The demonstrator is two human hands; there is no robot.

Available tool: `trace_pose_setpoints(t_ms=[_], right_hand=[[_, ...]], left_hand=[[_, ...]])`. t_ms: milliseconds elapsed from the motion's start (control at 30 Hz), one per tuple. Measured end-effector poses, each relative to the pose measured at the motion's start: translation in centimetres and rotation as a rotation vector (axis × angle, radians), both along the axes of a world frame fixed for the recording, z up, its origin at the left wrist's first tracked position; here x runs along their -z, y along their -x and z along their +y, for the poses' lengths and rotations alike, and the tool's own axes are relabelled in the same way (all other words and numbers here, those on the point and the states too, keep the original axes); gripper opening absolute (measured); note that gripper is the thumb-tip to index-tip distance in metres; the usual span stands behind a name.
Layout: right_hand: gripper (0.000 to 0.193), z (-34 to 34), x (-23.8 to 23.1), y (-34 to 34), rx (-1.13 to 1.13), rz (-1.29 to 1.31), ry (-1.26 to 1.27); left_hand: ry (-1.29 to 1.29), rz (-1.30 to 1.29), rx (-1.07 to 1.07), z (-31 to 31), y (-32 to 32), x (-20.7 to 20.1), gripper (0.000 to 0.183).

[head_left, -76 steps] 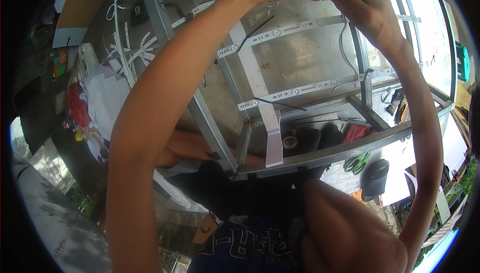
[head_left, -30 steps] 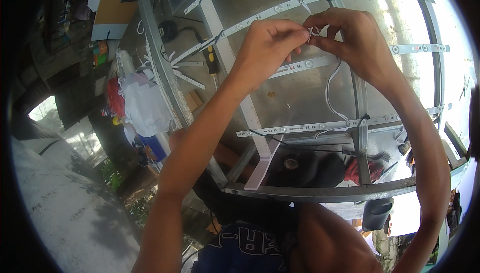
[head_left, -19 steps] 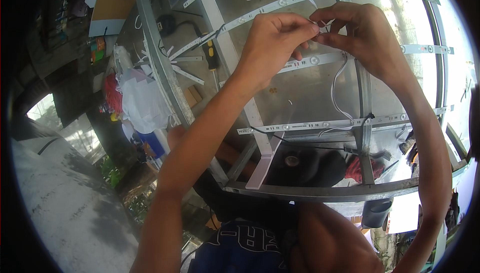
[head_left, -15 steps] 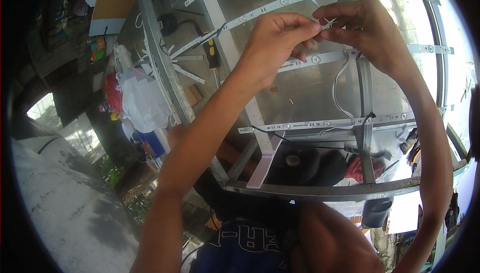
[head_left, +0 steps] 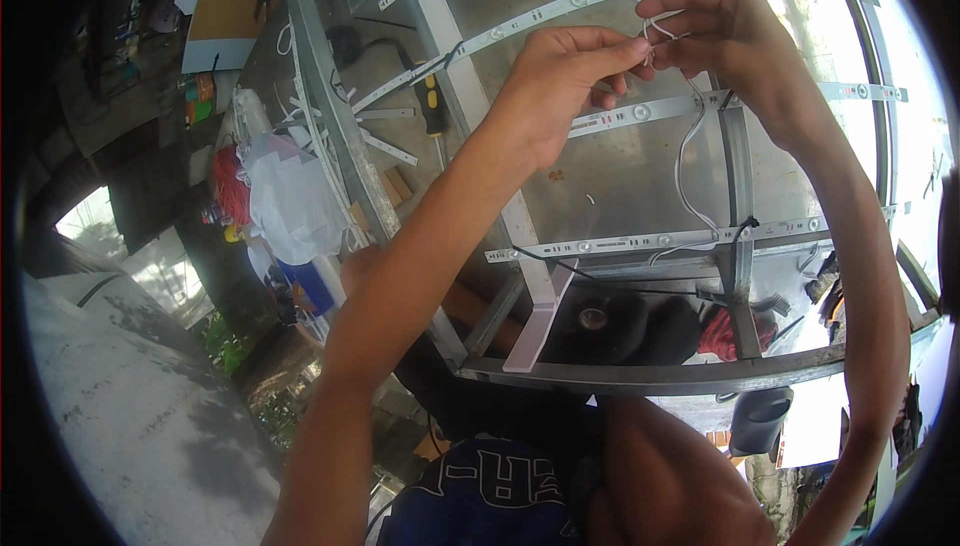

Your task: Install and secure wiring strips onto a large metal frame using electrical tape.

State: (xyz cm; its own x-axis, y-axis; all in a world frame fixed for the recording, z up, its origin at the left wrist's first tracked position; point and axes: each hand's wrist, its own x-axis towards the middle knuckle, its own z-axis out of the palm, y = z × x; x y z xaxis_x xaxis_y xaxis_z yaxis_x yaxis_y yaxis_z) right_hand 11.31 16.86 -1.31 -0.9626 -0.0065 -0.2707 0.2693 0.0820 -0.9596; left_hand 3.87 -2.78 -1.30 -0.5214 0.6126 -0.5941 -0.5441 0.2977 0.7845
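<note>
A thin white wire (head_left: 655, 23) is at upper right of centre, looped between the person's hands. The left hand (head_left: 565, 76) has its grip clamped on it, thumb against finger; the right hand (head_left: 740, 36) curls around it, but whether its grip is closed I cannot tell. Light strips (head_left: 620, 243) with small printed marks, too fine to read, cross a metal frame (head_left: 650, 377). A yellow-and-black screwdriver (head_left: 431, 106) lies left of centre. At bottom centre, a dark blue shirt (head_left: 490, 496) bears large outlined letters.
</note>
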Motion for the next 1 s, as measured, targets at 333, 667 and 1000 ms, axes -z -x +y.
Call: trace_pose_setpoints(t_ms=[333, 667, 1000], right_hand=[[0.034, 0.0, 0.3, 0.1, 0.03, -0.026, 0.01], [0.037, 0.3, 0.3, -0.1, 0.044, -0.054, 0.013], [0.035, 0.4, 0.6, 0.0, 0.027, -0.043, 0.007]], left_hand=[[0.155, 0.554, 0.063, 0.5, -1.1, -0.3, 0.018], [-0.102, 1.701, 0.207, 0.1, -0.4, 0.8, 0.024], [-0.068, 1.917, 0.195, 0.3, -0.5, 1.3, 0.023]])
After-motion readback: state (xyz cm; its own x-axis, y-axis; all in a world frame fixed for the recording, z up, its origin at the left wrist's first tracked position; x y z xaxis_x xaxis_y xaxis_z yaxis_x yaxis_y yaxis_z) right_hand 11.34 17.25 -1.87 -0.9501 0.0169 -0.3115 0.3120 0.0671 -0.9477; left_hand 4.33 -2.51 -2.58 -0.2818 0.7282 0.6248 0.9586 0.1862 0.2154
